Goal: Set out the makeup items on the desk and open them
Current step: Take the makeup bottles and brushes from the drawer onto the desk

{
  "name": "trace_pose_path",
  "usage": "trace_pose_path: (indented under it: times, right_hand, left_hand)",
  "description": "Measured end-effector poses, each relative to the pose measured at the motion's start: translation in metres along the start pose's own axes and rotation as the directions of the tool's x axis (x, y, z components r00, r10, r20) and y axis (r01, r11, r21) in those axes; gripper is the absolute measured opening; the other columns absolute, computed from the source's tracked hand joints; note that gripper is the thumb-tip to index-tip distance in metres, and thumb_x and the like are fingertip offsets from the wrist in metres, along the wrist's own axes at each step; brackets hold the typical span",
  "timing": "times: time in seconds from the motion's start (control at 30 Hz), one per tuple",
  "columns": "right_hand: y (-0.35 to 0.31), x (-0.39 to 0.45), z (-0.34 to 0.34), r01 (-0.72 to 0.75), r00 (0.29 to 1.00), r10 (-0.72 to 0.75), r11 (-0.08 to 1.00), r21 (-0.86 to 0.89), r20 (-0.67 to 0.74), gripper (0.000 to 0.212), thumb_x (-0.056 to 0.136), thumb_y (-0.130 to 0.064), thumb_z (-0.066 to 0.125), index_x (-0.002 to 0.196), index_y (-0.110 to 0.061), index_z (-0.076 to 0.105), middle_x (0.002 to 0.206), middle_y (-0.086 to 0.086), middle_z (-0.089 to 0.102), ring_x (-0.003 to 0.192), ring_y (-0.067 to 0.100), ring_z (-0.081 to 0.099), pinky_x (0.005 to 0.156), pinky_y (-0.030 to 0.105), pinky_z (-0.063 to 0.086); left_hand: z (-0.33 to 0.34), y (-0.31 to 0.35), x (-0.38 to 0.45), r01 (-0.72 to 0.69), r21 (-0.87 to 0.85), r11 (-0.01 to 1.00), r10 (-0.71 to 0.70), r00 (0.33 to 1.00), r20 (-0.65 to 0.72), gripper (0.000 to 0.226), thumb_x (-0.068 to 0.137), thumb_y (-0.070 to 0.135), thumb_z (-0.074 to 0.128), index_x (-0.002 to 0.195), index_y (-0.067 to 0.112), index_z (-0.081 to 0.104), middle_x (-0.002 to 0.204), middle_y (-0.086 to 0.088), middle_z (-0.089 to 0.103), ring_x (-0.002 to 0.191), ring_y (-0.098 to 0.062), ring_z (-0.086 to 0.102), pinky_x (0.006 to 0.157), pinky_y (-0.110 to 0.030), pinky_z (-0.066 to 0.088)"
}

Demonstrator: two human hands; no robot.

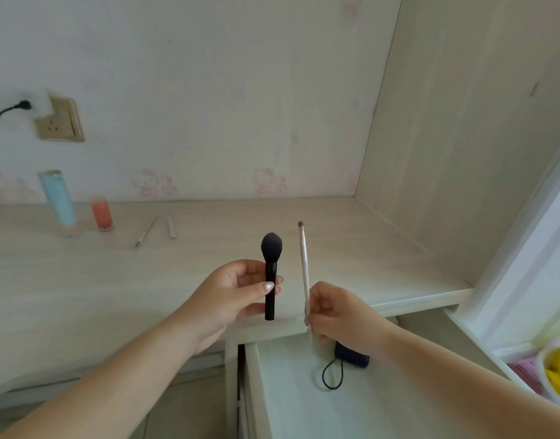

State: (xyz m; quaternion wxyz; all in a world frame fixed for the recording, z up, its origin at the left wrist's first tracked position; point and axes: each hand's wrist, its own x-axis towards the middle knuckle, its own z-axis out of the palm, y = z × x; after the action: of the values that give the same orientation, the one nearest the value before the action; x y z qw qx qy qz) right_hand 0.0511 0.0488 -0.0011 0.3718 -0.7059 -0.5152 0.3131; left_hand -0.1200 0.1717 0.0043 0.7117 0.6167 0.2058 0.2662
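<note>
While both hands hover above the desk (82, 280) front edge, left hand (237, 293) pinches black powder brush (270, 274) mid-handle, thumb across the front, bristles up. Right hand (339, 315) grips thin white brush (304, 267) near its lower end, tip up, just beside the black one. Blue tube (58, 201), orange bottle (102, 213), two slim sticks (158, 228) sit far left on desk, well apart from both hands.

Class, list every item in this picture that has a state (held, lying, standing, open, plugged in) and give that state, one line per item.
Black brush: upright, held by left hand.
Thin white brush: upright, held by right hand.
Blue tube: standing on desk.
Orange bottle: standing on desk.
Two slim sticks: lying flat on desk.
Drawer: open.
Wall socket: one cord plugged in.
</note>
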Motion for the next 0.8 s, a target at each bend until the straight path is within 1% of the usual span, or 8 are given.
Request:
trace_pose_path:
  times: [0.2, 0.3, 0.4, 0.53, 0.6, 0.67, 0.73, 0.8]
  right_hand:
    - [-0.027, 0.075, 0.026, -0.024, 0.997, 0.034, 0.99, 0.142, -0.065, 0.014, 0.082, -0.002, 0.054, 0.088, -0.015, 0.055, 0.071, -0.005, 0.068, 0.059, 0.003, 0.063, 0.057, 0.018, 0.052]
    - [-0.034, 0.113, 0.043, -0.037, 0.99, 0.071, 0.964, 0.262, -0.12, 0.017, 0.082, -0.001, 0.055, 0.09, -0.016, 0.053, 0.072, 0.0, 0.067, 0.055, 0.004, 0.062, 0.052, 0.016, 0.05]
    - [-0.037, 0.148, 0.059, -0.054, 0.979, 0.108, 0.955, 0.293, -0.172, 0.018, 0.08, -0.001, 0.056, 0.085, -0.017, 0.052, 0.07, 0.001, 0.066, 0.054, 0.008, 0.061, 0.051, 0.02, 0.047]
    - [-0.038, 0.187, 0.069, -0.06, 0.974, 0.089, 0.988, 0.142, -0.206, 0.014, 0.081, -0.007, 0.058, 0.078, -0.021, 0.055, 0.061, -0.006, 0.064, 0.058, 0.013, 0.06, 0.058, 0.025, 0.047]
    - [-0.038, 0.195, 0.07, -0.06, 0.977, 0.069, 0.997, 0.047, -0.204, 0.014, 0.081, -0.013, 0.056, 0.079, -0.026, 0.056, 0.064, -0.008, 0.064, 0.058, 0.007, 0.057, 0.053, 0.016, 0.043]
    - [-0.038, 0.208, 0.072, -0.047, 0.979, 0.041, 0.999, -0.023, -0.2, 0.016, 0.081, -0.015, 0.053, 0.079, -0.03, 0.056, 0.064, -0.009, 0.062, 0.056, 0.004, 0.054, 0.048, 0.012, 0.038]
    - [-0.039, 0.221, 0.072, -0.036, 0.982, 0.02, 0.996, -0.078, -0.189, 0.018, 0.08, -0.015, 0.051, 0.079, -0.032, 0.056, 0.065, -0.009, 0.061, 0.054, -0.001, 0.052, 0.046, 0.01, 0.037]
    - [-0.039, 0.232, 0.072, -0.023, 0.983, 0.003, 0.994, -0.109, -0.183, 0.018, 0.079, -0.015, 0.051, 0.079, -0.032, 0.057, 0.067, -0.01, 0.06, 0.05, -0.003, 0.052, 0.043, 0.006, 0.035]
  left_hand:
    - [-0.049, 0.013, 0.029, 0.0, 0.004, 1.0, 0.0, 0.979, -0.203, 0.019, 0.088, 0.004, 0.061, 0.105, 0.013, 0.061, 0.097, -0.006, 0.073, 0.085, -0.015, 0.07, 0.069, -0.028, 0.056]
    - [-0.072, 0.012, 0.049, 0.028, 0.047, 0.998, -0.011, 0.942, -0.335, 0.008, 0.089, 0.004, 0.06, 0.094, 0.01, 0.056, 0.096, -0.009, 0.073, 0.083, -0.019, 0.07, 0.064, -0.03, 0.056]
    - [-0.094, 0.009, 0.072, 0.062, 0.146, 0.987, -0.004, 0.93, -0.367, 0.007, 0.09, 0.003, 0.057, 0.086, 0.008, 0.06, 0.099, -0.012, 0.071, 0.084, -0.019, 0.068, 0.064, -0.029, 0.058]
    - [-0.117, 0.008, 0.103, 0.1, 0.252, 0.963, 0.007, 0.92, -0.391, 0.019, 0.086, 0.002, 0.061, 0.098, 0.015, 0.067, 0.1, -0.007, 0.069, 0.089, -0.017, 0.066, 0.073, -0.026, 0.057]
    - [-0.123, 0.008, 0.114, 0.132, 0.319, 0.938, -0.001, 0.926, -0.378, 0.027, 0.084, 0.003, 0.062, 0.108, 0.015, 0.066, 0.099, -0.005, 0.068, 0.092, -0.018, 0.064, 0.082, -0.032, 0.056]
    - [-0.133, 0.006, 0.128, 0.158, 0.409, 0.899, 0.009, 0.925, -0.379, 0.031, 0.083, 0.005, 0.065, 0.112, 0.016, 0.065, 0.1, -0.003, 0.067, 0.093, -0.017, 0.063, 0.088, -0.034, 0.054]
    - [-0.142, 0.006, 0.142, 0.191, 0.533, 0.824, 0.029, 0.926, -0.377, 0.034, 0.082, 0.011, 0.067, 0.115, 0.02, 0.065, 0.108, -0.001, 0.066, 0.101, -0.016, 0.062, 0.092, -0.029, 0.05]
    - [-0.15, 0.008, 0.154, 0.216, 0.607, 0.765, 0.029, 0.93, -0.367, 0.037, 0.082, 0.014, 0.067, 0.118, 0.021, 0.064, 0.116, -0.001, 0.064, 0.106, -0.016, 0.06, 0.09, -0.023, 0.046]
